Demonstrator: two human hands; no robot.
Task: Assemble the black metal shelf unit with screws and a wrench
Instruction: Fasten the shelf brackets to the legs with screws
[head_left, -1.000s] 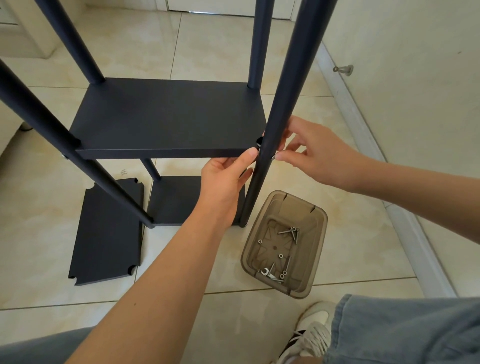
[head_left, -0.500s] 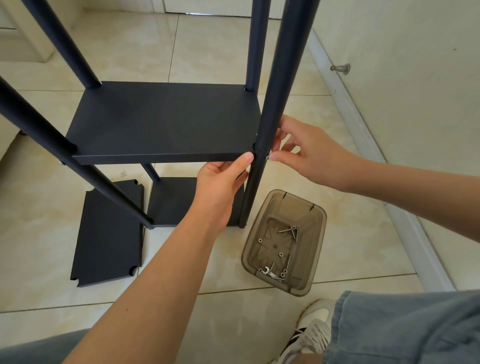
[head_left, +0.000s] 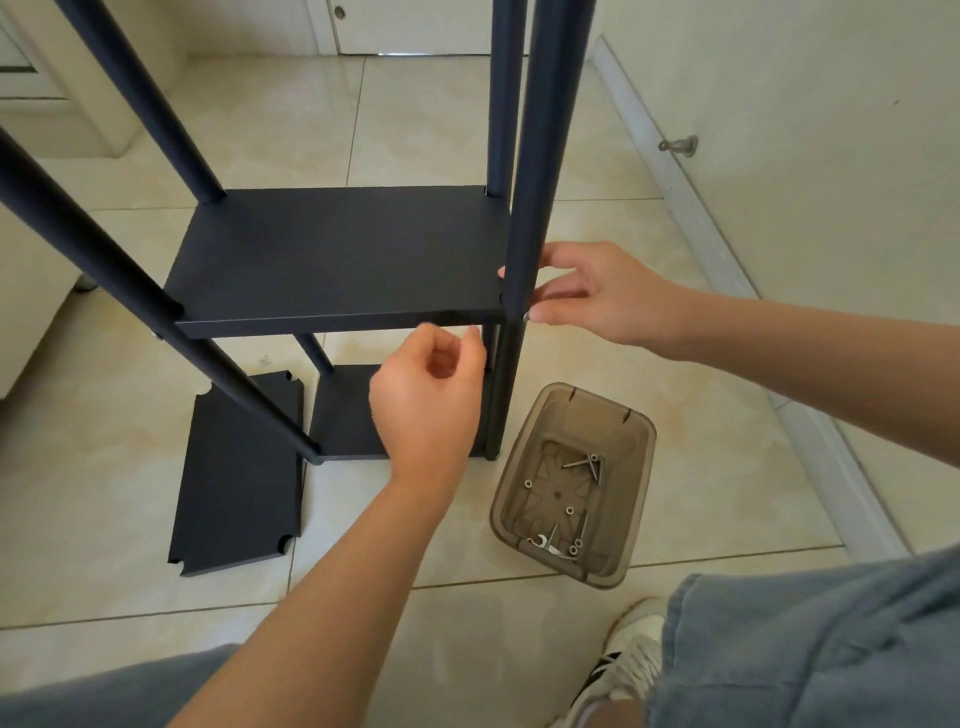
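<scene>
Right-hand fingers (head_left: 551, 313) on round matte-black metal post (head_left: 545, 156)

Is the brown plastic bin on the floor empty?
No, screws and nuts lie on the bottom of the brown plastic bin.

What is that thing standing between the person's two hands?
In the head view, a black upright post stands between them: the right hand grips it at shelf height, while the left hand is just clear of it.
</scene>
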